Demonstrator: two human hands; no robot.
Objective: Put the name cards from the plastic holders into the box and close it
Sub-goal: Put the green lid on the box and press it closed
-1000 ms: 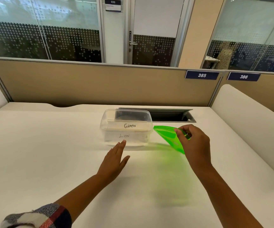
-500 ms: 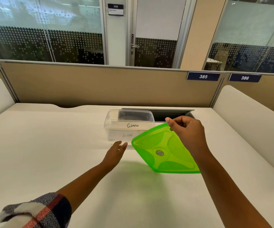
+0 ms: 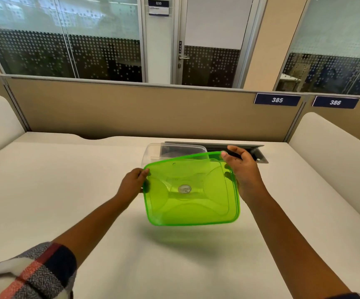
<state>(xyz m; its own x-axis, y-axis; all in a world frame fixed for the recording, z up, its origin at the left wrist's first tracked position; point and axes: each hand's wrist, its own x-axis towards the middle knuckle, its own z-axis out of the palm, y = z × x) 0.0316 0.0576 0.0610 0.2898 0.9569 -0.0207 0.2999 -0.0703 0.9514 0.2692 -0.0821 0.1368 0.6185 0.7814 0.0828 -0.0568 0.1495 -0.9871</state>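
Green lid held in both hands above the clear box, near the far edge of the tabletop.

The left hand (image 3: 132, 184) pinched the left rim of the translucent green lid (image 3: 191, 189), and the fingers (image 3: 228, 153) of the right hand (image 3: 242, 169) curled over its far right corner. The lid was tilted, its near edge raised off the tabletop (image 3: 66, 190), and it hid most of the clear box (image 3: 153, 151) behind it. The box stood just beside the cable tray (image 3: 258, 154). Name cards inside could not be made out.

White desk (image 3: 45, 190), tan partition (image 3: 131, 108), perhaps a cable hatch (image 3: 258, 155)
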